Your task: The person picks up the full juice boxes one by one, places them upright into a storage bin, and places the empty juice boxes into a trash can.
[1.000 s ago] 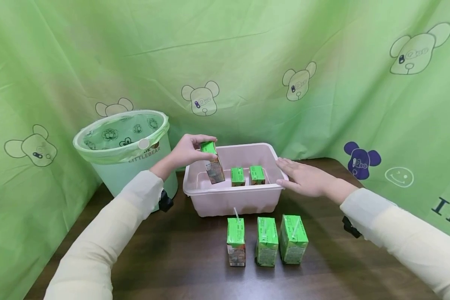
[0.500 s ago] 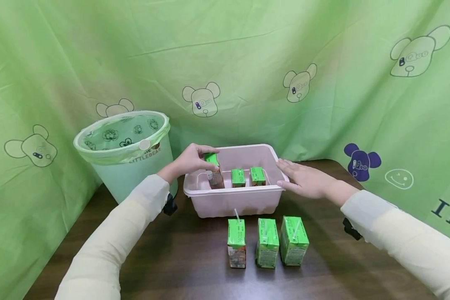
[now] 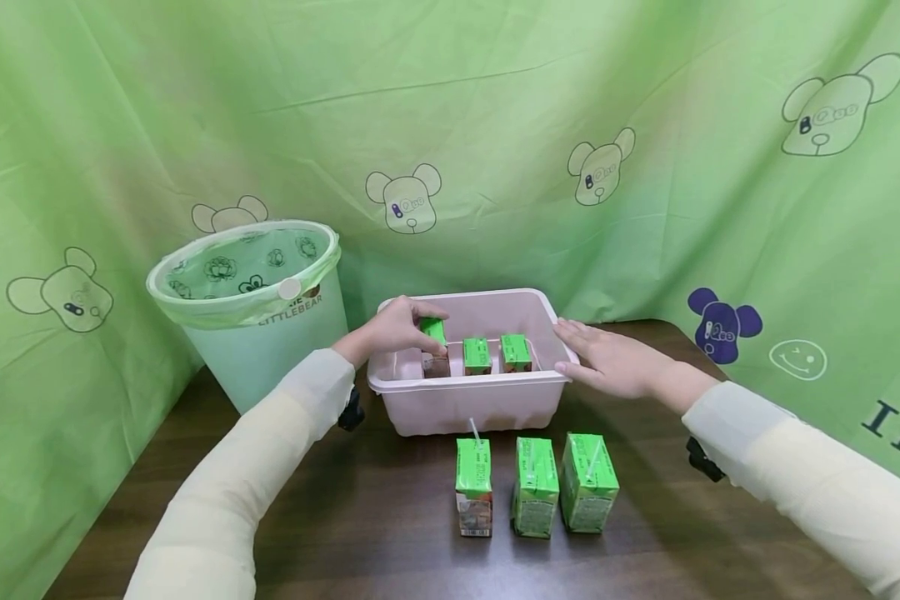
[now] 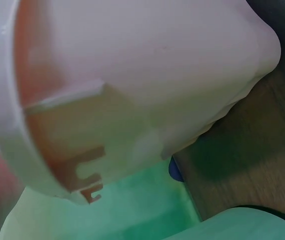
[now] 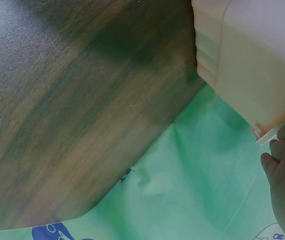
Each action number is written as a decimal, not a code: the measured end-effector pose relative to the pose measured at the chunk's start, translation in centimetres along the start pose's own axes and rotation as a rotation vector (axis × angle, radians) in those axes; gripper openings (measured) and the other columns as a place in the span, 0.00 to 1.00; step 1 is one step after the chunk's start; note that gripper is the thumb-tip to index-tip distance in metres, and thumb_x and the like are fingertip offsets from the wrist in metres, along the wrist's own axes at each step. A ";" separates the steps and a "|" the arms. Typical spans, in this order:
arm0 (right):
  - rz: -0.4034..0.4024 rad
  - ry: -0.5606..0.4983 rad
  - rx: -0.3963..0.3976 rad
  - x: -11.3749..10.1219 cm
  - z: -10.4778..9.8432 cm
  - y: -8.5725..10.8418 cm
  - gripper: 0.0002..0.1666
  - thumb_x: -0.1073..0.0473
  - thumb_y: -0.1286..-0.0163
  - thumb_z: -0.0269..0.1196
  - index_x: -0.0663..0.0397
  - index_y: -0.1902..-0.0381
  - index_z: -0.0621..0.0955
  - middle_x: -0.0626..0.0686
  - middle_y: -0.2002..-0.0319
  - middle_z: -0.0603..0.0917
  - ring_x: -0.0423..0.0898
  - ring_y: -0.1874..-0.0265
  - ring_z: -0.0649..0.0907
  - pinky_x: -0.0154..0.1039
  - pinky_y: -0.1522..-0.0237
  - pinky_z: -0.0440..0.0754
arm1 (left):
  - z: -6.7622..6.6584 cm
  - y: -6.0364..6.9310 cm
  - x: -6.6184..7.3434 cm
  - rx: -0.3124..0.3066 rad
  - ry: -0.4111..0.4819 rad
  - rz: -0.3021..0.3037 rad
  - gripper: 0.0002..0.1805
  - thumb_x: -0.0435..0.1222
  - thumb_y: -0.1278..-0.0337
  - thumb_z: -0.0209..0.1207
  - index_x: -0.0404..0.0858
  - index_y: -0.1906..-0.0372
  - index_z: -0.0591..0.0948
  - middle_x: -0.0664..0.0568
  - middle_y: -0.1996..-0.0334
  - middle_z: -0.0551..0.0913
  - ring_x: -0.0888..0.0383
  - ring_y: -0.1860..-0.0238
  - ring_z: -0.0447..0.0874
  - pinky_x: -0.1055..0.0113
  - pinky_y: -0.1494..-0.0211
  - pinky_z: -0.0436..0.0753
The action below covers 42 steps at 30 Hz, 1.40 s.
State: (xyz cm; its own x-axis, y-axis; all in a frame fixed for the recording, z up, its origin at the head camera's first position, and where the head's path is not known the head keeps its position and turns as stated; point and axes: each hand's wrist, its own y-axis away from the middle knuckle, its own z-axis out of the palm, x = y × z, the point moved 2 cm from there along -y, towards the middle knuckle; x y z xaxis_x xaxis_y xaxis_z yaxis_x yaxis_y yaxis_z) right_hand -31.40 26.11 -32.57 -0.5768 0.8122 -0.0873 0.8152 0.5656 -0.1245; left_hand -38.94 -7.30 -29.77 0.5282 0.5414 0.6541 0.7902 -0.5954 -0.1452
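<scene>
My left hand [image 3: 397, 327] reaches over the left rim of a pale pink plastic bin [image 3: 472, 408] and grips a green-topped juice box [image 3: 437, 367] between thumb and fingers. That box stands low inside the bin at its left, partly hidden by the hand. Two more juice boxes, a middle one [image 3: 477, 355] and a right one [image 3: 515, 352], stand inside it. With fingers straight, my right hand [image 3: 615, 358] rests on the bin's right rim. In the right wrist view, the fingers [image 5: 278, 150] touch the rim. The left wrist view shows mainly the bin's outer wall [image 4: 147, 65].
In front of the bin, three juice boxes stand in a row: a left one with a raised straw [image 3: 473, 487], a middle one [image 3: 536, 487] and a right one [image 3: 588, 483]. A lined mint trash can [image 3: 270, 350] stands left. Green curtain [image 3: 495, 100] hangs behind the wooden table [image 3: 375, 517].
My left hand has moved down and slightly right, lowering the juice box from a tilt above the bin floor to a more upright stand inside. The right hand has stayed on the rim.
</scene>
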 end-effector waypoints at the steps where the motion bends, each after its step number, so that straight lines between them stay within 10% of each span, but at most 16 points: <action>1: -0.001 0.001 0.000 0.0 0.0 0.0 0.44 0.39 0.24 0.47 0.67 0.26 0.55 0.67 0.27 0.56 0.63 0.29 0.56 0.57 0.30 0.55 | 0.1 -0.1 0.0 -0.005 -0.002 0.000 0.33 0.37 0.59 0.76 0.36 0.41 0.80 0.50 0.44 0.82 0.62 0.65 0.74 0.72 0.62 0.75; 42: 0.007 -0.002 -0.005 -0.1 -0.1 -0.1 0.44 0.38 0.24 0.47 0.67 0.26 0.55 0.67 0.27 0.56 0.63 0.29 0.56 0.57 0.30 0.55 | 3.3 -1.4 -1.3 -0.165 -0.057 -0.003 0.32 0.33 0.58 0.75 0.30 0.43 0.79 0.42 0.47 0.82 0.59 0.56 0.77 0.72 0.52 0.76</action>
State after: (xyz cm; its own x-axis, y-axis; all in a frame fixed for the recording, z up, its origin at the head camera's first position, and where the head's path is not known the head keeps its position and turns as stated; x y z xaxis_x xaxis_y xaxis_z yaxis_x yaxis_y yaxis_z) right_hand -31.43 25.99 -32.49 -0.5708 0.8161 -0.0899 0.8197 0.5602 -0.1193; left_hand -39.72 -5.16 -32.84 0.5461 0.5734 0.6107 0.7328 -0.6802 -0.0165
